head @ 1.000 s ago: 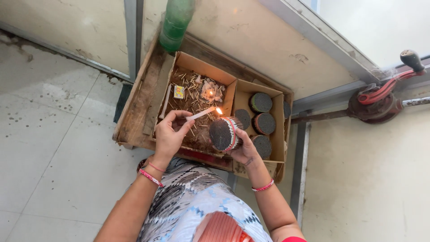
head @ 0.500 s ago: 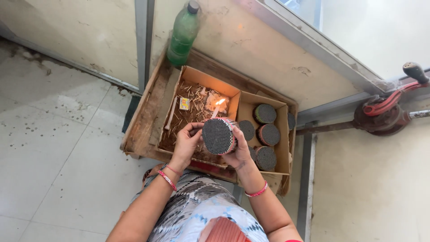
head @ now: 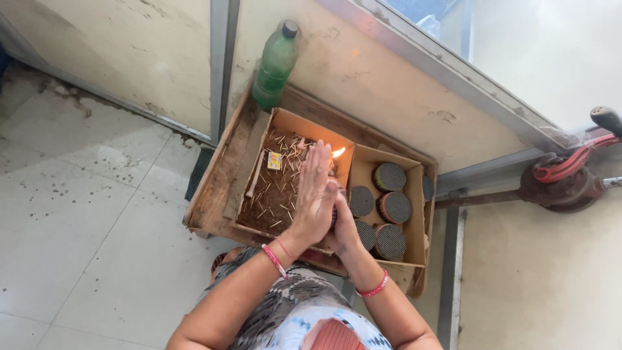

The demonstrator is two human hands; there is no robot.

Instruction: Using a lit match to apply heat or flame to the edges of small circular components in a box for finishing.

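While palms press together, hands [head: 322,201] raised upright, fingers straight, over cardboard box [head: 285,123], flame [head: 337,151] beside.

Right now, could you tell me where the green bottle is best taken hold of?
Grip the green bottle around its straight middle, below the dark cap, coming from the floor side. It stands against the wall at the wooden tray's far corner, so only that side looks free.

The left hand [head: 315,194] hides the right hand's [head: 343,223] grip and its contents.
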